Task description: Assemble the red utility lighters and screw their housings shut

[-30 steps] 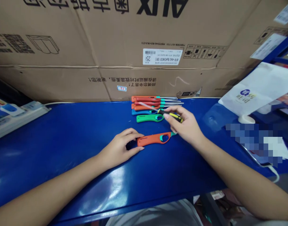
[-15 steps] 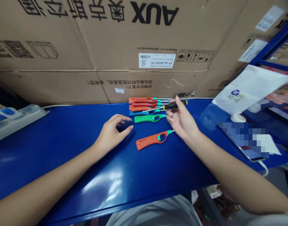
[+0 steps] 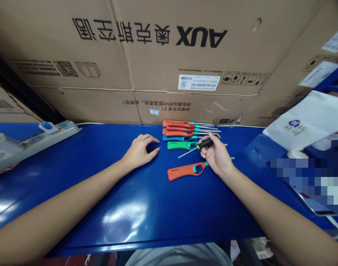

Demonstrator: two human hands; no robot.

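In the head view my right hand (image 3: 216, 155) grips the black and yellow handle of a screwdriver (image 3: 204, 143). Its thin shaft points left and down, with the tip over the bench between two lighters. My left hand (image 3: 140, 150) rests on the bench to the left, thumb and fingers apart; a tiny speck by the thumb tip is too small to name. An orange lighter (image 3: 182, 171) with a long metal nozzle lies nearest me, partly behind my right hand. Beyond it are a green lighter (image 3: 178, 145), a blue lighter (image 3: 171, 138) and several orange-red lighters (image 3: 176, 125) side by side.
A large cardboard box (image 3: 147, 74) stands along the back of the blue bench (image 3: 124, 207). At left lies a white power strip (image 3: 36, 142) with plugs. To the right are a white paper bag (image 3: 304, 122) and a phone (image 3: 310, 203) with a cable.
My right hand has brought the screwdriver down and toward me, its tip now below the green lighter. The left hand keeps its place by the lighters. The view has shifted left.
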